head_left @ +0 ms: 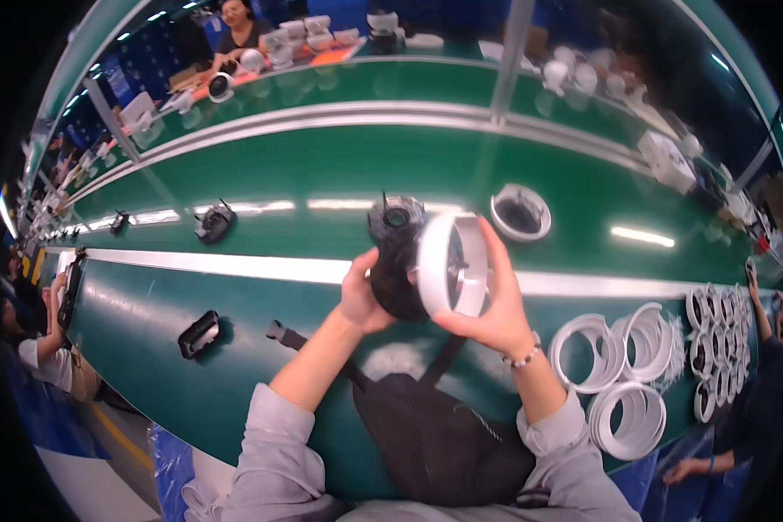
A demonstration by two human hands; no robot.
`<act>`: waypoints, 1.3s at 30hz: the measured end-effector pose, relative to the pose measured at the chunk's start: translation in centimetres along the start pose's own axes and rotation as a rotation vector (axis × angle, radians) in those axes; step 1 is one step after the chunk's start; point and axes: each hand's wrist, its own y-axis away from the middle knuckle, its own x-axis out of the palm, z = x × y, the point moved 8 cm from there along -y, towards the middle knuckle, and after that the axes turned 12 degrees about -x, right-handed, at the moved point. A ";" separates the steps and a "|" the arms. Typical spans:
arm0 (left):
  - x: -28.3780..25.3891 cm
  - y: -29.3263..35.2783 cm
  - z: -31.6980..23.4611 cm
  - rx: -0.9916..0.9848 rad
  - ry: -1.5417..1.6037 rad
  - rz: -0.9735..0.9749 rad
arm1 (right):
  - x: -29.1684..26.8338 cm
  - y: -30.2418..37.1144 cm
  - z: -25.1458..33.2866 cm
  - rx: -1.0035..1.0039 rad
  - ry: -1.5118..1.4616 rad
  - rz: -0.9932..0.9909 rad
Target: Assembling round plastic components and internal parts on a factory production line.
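In front of me, above the green bench, my left hand (pixel 363 296) is closed round a dark, rounded black part (pixel 395 283). My right hand (pixel 498 304) grips a wide white plastic ring (pixel 435 261) by its edge, thumb below and fingers over the top. Ring and black part sit side by side and overlap; whether they are joined I cannot tell. Just beyond them a black-and-grey device body (pixel 398 211) with a round centre rests on the green belt. Right of it lies a white ring with a dark inside (pixel 531 233).
Stacked white rings (pixel 587 383) and rows of smaller rings (pixel 705 357) stand at right. A black bag with straps (pixel 426 435) lies close to me. At left are a small black shell (pixel 200 335) and another dark device (pixel 215 221). Co-workers sit opposite and at both sides.
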 end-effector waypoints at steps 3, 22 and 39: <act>-0.6 -0.9 0.4 0.064 -0.137 -0.137 | -0.2 -0.2 2.1 -0.159 0.331 0.004; 0.1 -1.6 2.4 -0.089 0.039 -0.238 | -0.1 -0.1 1.9 -0.188 0.343 0.195; 0.4 -1.5 2.5 -0.094 0.059 -0.292 | -0.4 1.0 -0.9 0.073 -0.095 0.073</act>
